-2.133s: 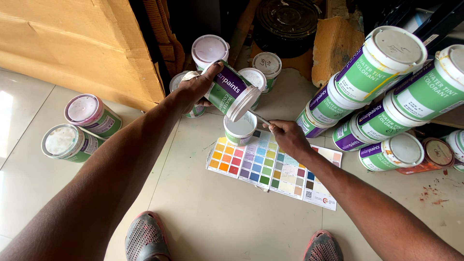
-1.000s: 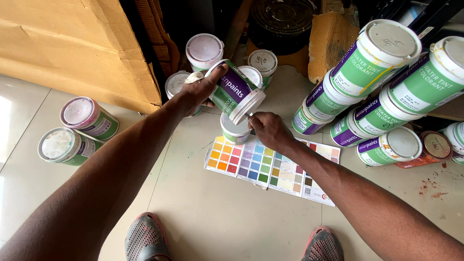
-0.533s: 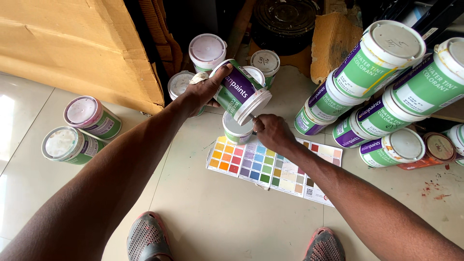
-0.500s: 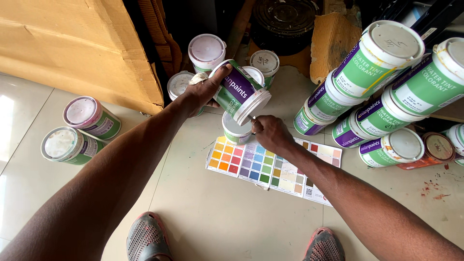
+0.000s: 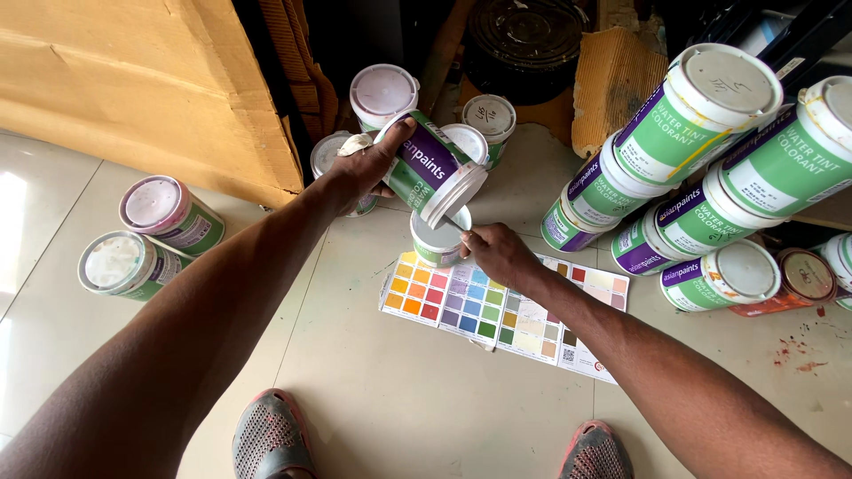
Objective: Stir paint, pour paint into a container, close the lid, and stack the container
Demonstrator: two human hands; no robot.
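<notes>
**Tilted paint can held over an open tub on the floor**

A green-and-purple paint can [image 5: 424,168] is gripped around its body by the left hand [image 5: 366,168], fingers wrapped over the top side and thumb underneath. The can is tilted, its white lid end pointing down and toward the right hand [image 5: 499,255]. Directly below that lid end, an open white tub [image 5: 438,238] stands on the floor, just beside the right hand's knuckles.

The right hand is closed, pinching a thin tool whose tip reaches the can's lid rim. What the tool is cannot be made out; only a short pale sliver is seen between fingers and lid.

Handling, as judged: the can is rigid, smooth-walled and likely weighty if full, so a full wrap around the middle is the sound hold. The glossy label may be slippery. The lid is press-fitted by the look of it and best levered at the rim.

Beneath the right wrist, a colour swatch card [image 5: 506,310] lies flat on the tiles. Beyond the left hand, several closed cans are clustered; to the far side of the right arm, stacked tint cans [image 5: 692,142] are piled on their sides.

Hidden or unclear: the tub's contents, whether the lid is already loosened, and the left palm side. Both forearms are cut off by the frame edge.
</notes>
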